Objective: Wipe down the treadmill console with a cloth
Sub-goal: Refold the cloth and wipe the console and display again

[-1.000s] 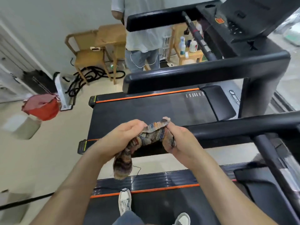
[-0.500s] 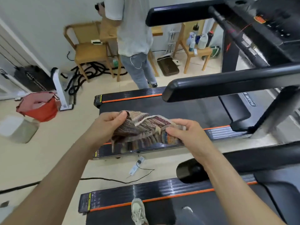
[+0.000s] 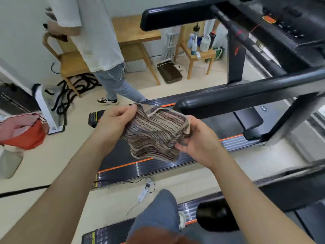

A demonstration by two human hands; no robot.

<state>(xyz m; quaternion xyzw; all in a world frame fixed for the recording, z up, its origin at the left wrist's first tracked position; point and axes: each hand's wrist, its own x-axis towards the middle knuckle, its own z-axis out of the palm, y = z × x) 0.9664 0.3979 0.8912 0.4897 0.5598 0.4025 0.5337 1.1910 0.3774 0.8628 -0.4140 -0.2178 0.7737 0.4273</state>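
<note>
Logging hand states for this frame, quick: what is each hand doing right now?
Left hand: pinching the left edge of the striped cloth.
Right hand: gripping the cloth's right edge.

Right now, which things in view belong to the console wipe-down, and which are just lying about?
For the job: striped brown woven cloth, gripped by left hand and right hand; black treadmill console with orange button.
Lying about: red fabric bag; light wooden chair; tangled black ropes; plastic bottles on the small wooden stool.
</note>
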